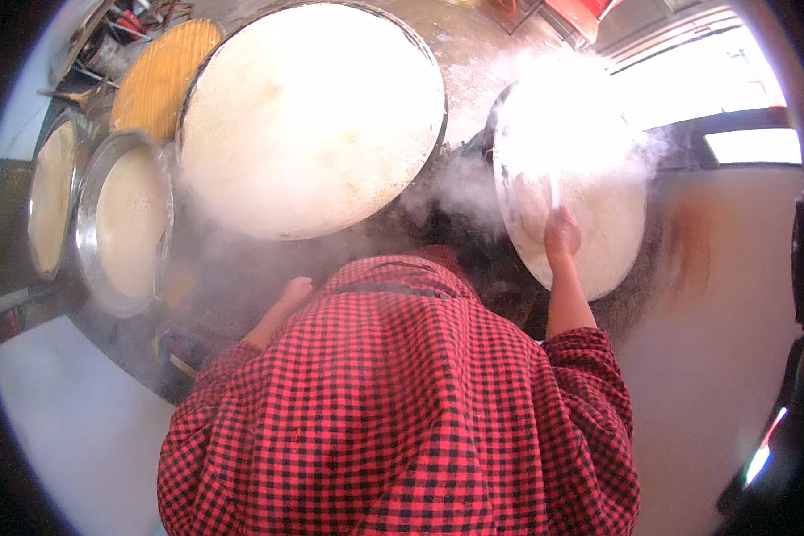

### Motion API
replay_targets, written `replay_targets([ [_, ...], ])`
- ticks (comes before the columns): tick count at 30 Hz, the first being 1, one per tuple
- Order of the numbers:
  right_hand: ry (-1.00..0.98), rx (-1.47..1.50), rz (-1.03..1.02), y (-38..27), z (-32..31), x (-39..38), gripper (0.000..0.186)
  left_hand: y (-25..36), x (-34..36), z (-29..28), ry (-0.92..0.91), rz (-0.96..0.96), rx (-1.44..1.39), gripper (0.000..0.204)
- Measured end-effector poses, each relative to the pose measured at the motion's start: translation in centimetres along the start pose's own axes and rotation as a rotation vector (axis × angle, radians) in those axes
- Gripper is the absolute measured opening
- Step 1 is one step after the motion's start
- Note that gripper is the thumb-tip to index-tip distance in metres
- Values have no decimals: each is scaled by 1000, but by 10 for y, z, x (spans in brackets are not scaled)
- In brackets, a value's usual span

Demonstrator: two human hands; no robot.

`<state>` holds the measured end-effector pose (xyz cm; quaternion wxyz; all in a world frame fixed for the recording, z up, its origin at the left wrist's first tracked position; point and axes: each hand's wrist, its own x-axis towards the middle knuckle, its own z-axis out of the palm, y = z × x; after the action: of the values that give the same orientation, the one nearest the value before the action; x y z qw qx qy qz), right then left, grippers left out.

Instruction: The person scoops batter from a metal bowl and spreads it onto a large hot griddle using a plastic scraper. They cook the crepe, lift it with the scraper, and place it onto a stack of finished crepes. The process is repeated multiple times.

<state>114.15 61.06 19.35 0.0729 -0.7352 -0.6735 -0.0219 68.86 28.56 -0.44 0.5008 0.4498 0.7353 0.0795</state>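
Note:
My right hand [561, 232] is closed round the pale handle [555, 186] of a utensil. Its working end is lost in bright steam, so I cannot tell its kind. That hand is over a wide round pan [612, 237] of whitish, frothy-looking liquid at the right. My left hand [297, 290] is held near my body with curled fingers, and I see nothing in it. Ahead of it lies a very large round vessel [313, 116], filled to near its dark rim with a creamy white surface. Steam drifts over its near side.
A metal basin [87, 234] of cream-coloured liquid stands at the left, beside another round vessel [52, 198]. Behind them is a round yellow ribbed board [165, 79]. A pale wall [706, 357] rises on the right. A red item [579, 16] is at the far end.

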Motion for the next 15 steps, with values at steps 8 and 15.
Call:
replay_targets([
  [8, -96, 5, -619, -82, -19, 40, 17, -49, -19, 68, 310, 47, -171, 28],
  [15, -211, -45, -725, -47, -21, 87, 26, -61, -32, 74, 103, -47, -411, 27],
])
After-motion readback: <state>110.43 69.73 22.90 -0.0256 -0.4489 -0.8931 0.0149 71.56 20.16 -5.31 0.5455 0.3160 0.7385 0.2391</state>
